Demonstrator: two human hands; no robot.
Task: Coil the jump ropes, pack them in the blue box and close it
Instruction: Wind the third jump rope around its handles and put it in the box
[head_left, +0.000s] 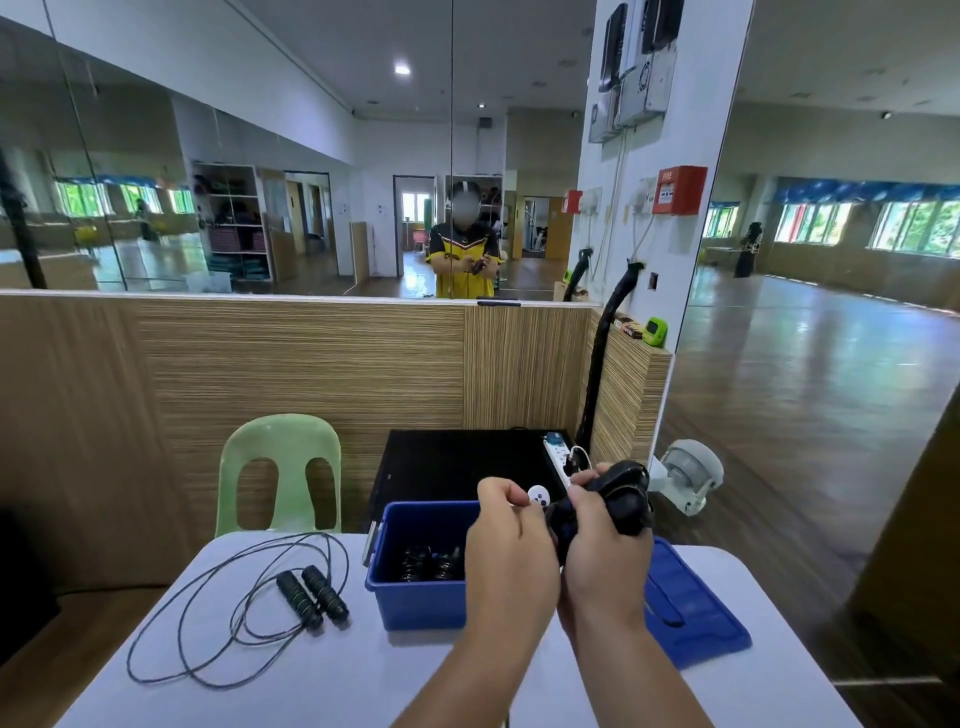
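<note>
Reading upward from the bottom edge, what is shown? (Student)

Lower centre, over a white tabletop (311, 675): both hands close together, clamped on one black bundle, the held jump rope (621, 493). The right hand (605, 535) is wrapped round it; the left hand (511, 543), fingers curled, pinches at its edge. Just below and left of them stands the blue box (415, 597), open, with packed ropes (431, 564) inside. Its lid (691, 608) lies flat at lower right, and a loose jump rope (311, 597) is sprawled uncoiled at lower left. (Tutor)

How should this step be done well? (Student)

Probably by keeping the turns tight round the handles and pinching the last turn until the bundle is down in the box, so that it cannot spring open. The loose rope remains to be coiled before the lid goes on. (Tutor)

Any legible writing? (Student)

Only "FIRE" on the red wall box (678, 189), upper right. Smaller labels are unreadable. (Tutor)
</note>
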